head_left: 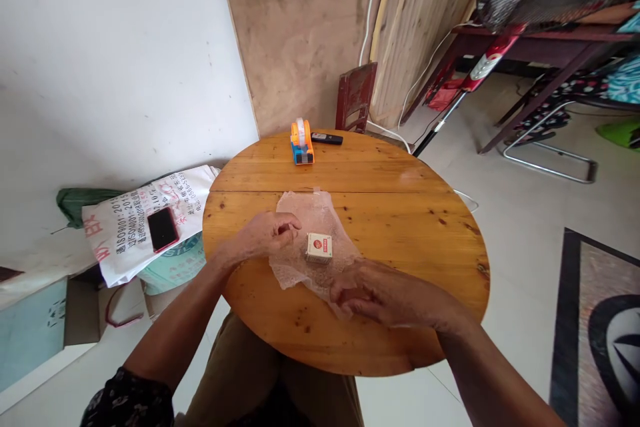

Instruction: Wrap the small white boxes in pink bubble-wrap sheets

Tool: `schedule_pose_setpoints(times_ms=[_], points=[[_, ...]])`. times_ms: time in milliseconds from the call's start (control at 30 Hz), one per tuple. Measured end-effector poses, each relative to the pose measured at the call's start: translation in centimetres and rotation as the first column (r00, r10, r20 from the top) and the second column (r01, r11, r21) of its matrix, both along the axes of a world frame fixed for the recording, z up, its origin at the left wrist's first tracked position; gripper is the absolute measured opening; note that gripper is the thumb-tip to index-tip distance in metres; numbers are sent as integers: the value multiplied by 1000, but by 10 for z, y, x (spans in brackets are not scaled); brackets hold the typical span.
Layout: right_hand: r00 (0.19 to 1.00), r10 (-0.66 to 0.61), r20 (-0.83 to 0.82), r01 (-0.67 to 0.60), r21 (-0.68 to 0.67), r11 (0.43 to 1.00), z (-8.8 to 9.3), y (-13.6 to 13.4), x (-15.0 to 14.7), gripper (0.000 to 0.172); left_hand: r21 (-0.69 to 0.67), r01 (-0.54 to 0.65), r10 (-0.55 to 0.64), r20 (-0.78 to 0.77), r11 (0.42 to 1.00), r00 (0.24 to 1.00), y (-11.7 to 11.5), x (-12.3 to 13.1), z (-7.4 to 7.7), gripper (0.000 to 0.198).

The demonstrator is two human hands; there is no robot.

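Observation:
A small cream box with red print [319, 247] rests on a sheet of clear bubble wrap [320, 210], which is spread on a round wooden table. My left hand [267, 235] is over the wrap's left edge, beside the box. Its fingers are loosely curled, with a gap between thumb and forefinger, and nothing shows in them. At the near right side of the sheet, my right hand [380, 293] has its fingers bent round the wrap's edge. The fingertips are partly hidden, and the wrap's near corner shows by the thumb.
An orange and blue tape dispenser [302, 143] stands at the table's [410, 213] far edge, beside a black remote-like object [327, 139]. To the left, a phone [163, 229] lies on a printed white sack [117, 220]. A chair [356, 97] and a fan [500, 53] are beyond the table.

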State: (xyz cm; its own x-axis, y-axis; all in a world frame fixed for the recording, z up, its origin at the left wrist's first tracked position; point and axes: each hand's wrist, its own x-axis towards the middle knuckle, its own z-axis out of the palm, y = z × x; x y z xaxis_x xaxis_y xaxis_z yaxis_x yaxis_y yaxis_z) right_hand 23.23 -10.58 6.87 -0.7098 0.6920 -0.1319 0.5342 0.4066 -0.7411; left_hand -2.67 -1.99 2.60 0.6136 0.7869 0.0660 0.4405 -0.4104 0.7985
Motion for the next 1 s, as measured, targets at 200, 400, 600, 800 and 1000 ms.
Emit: schedule_pose_setpoints(times_ms=[200, 400, 600, 800, 1000], points=[[957, -290, -20, 290, 21, 957, -18, -3, 6, 30, 117, -30, 50, -175, 993, 983, -29, -2, 0, 45], [840, -541, 40, 511, 279, 813, -45, 31, 9, 28, 152, 60, -15, -283, 987, 959, -32, 0, -14, 93], [757, -642, 121, 555, 398, 730, -57, 36, 16, 35, 127, 119, -60, -392, 985, 918, -32, -9, -11, 94], [840, -542, -7, 479, 478, 736, -44, 21, 2, 33, 171, 102, -75, -159, 980, 984, -35, 6, -3, 85], [926, -373, 52, 293, 525, 799, -47, 22, -29, 47, 12, 75, -76, 67, 997, 995, -26, 27, -25, 109]])
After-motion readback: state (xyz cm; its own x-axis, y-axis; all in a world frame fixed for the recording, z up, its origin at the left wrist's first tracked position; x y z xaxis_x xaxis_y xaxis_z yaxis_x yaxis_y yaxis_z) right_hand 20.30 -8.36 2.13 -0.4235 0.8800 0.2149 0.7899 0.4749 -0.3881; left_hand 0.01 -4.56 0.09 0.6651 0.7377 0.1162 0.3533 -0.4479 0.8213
